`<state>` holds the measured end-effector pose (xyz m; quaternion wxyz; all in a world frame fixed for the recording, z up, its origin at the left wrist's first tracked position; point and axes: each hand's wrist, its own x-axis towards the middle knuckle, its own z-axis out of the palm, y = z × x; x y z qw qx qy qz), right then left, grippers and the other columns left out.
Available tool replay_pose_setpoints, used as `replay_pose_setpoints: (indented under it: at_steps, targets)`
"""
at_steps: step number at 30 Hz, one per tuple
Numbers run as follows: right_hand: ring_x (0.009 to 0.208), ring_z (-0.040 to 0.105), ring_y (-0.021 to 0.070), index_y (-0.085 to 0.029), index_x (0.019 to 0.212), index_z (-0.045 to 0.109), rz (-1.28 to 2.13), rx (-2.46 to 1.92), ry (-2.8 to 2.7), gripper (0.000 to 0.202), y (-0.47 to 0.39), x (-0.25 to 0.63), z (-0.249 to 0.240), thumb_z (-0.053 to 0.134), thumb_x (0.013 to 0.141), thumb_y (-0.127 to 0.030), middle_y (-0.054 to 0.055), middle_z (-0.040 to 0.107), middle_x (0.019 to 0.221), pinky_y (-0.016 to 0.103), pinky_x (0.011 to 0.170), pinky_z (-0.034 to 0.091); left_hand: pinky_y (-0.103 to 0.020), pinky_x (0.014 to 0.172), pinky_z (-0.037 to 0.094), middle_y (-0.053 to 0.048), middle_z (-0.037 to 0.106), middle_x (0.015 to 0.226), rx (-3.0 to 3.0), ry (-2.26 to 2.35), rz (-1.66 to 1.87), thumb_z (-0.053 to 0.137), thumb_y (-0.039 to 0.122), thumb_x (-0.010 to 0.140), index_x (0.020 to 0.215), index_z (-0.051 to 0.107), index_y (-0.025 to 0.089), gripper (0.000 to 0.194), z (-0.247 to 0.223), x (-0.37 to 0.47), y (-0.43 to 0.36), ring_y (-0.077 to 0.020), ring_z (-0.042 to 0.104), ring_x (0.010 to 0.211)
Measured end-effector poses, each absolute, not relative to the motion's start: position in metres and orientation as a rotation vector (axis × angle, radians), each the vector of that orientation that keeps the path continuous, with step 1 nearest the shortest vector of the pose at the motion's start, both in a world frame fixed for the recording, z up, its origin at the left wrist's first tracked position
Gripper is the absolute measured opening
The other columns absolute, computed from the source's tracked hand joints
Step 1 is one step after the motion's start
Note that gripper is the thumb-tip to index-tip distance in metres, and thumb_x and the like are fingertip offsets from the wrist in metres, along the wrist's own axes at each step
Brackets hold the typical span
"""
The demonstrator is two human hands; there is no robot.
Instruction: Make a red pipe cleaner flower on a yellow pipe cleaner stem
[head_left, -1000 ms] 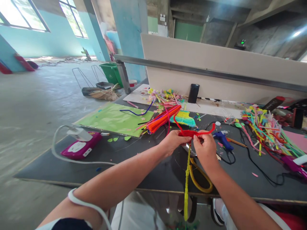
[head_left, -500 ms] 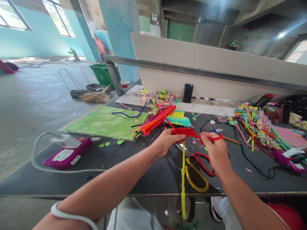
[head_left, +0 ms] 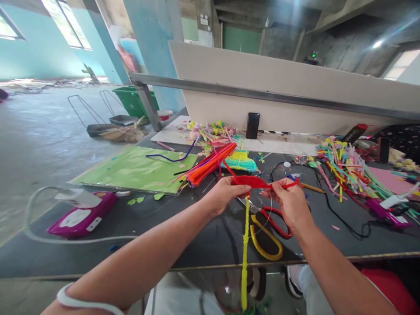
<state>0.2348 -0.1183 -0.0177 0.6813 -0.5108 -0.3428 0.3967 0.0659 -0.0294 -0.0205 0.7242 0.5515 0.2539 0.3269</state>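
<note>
A red fuzzy shape (head_left: 252, 181) is stretched between my hands above the dark table. My left hand (head_left: 226, 194) pinches its left side, and my right hand (head_left: 292, 203) pinches the red strand at its right end. From below the red shape hangs a yellow fuzzy stem (head_left: 245, 249), reaching past the table's front edge. A thin wire loops beneath my fingers. Scissors with one red and one yellow handle (head_left: 267, 247) lie just under my hands. Behind my left hand rests a bundle of red and orange pipe cleaners (head_left: 211, 165).
A green sheet (head_left: 138, 168) and a purple power strip (head_left: 83, 214) with a white cable lie at left. Teal and yellow bundles (head_left: 238, 162), a phone (head_left: 253, 125) and a mixed pile (head_left: 351, 168) stand or lie farther back. A black cord crosses the right side.
The whole view has shifted slightly, moving things a little left in the picture. Both hands keep their grip on the red piece, and the wire loop shows more clearly below my right hand.
</note>
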Motion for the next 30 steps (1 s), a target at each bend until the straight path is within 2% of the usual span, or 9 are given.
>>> replay_pose_setpoints:
  at_steps: [6,13,19,24,30]
  targets:
    - [0.057,0.065,0.0147,-0.018,0.071,0.056,1.109,-1.068,-0.66,0.024,-0.118,0.237,-0.014,0.076,0.066,-0.03,0.0,0.067,0.066,0.031,0.063,0.056,-0.026,0.062,0.044,-0.01,0.07,0.082,1.232,0.578,0.726,0.076,0.029,0.063,0.094,0.071,0.009,0.036,-0.021,0.066,-0.028,-0.0135,0.058,0.064]
    - [0.063,0.064,0.0144,-0.016,0.085,0.064,1.486,-0.999,-0.63,0.02,-0.118,0.247,-0.021,0.065,0.08,-0.035,0.005,0.069,0.077,0.035,0.066,0.058,-0.025,0.06,0.044,-0.01,0.07,0.085,1.255,0.594,0.768,0.077,0.029,0.063,0.096,0.071,0.01,0.038,-0.023,0.065,-0.022,-0.0114,0.056,0.062]
    - [0.059,0.06,0.0107,-0.016,0.077,0.065,1.442,-1.028,-0.624,0.015,-0.116,0.248,-0.021,0.073,0.072,-0.028,0.001,0.066,0.072,0.034,0.067,0.058,-0.024,0.06,0.042,-0.006,0.069,0.076,1.279,0.575,0.744,0.076,0.029,0.064,0.094,0.072,0.011,0.035,-0.021,0.064,-0.025,-0.0106,0.054,0.06]
    - [0.056,0.057,0.0093,-0.017,0.071,0.063,1.402,-1.024,-0.624,0.017,-0.116,0.244,-0.021,0.075,0.069,-0.03,-0.002,0.063,0.067,0.034,0.072,0.056,-0.025,0.063,0.043,-0.007,0.07,0.083,1.309,0.533,0.731,0.075,0.03,0.066,0.099,0.071,0.012,0.037,-0.02,0.064,-0.026,-0.0117,0.056,0.063]
    - [0.052,0.054,0.0093,-0.017,0.068,0.063,1.359,-1.018,-0.582,0.02,-0.115,0.24,-0.025,0.076,0.068,-0.032,-0.002,0.062,0.063,0.035,0.072,0.056,-0.025,0.063,0.042,-0.007,0.069,0.078,1.298,0.534,0.708,0.076,0.028,0.065,0.095,0.072,0.011,0.035,-0.022,0.065,-0.027,-0.0115,0.055,0.063]
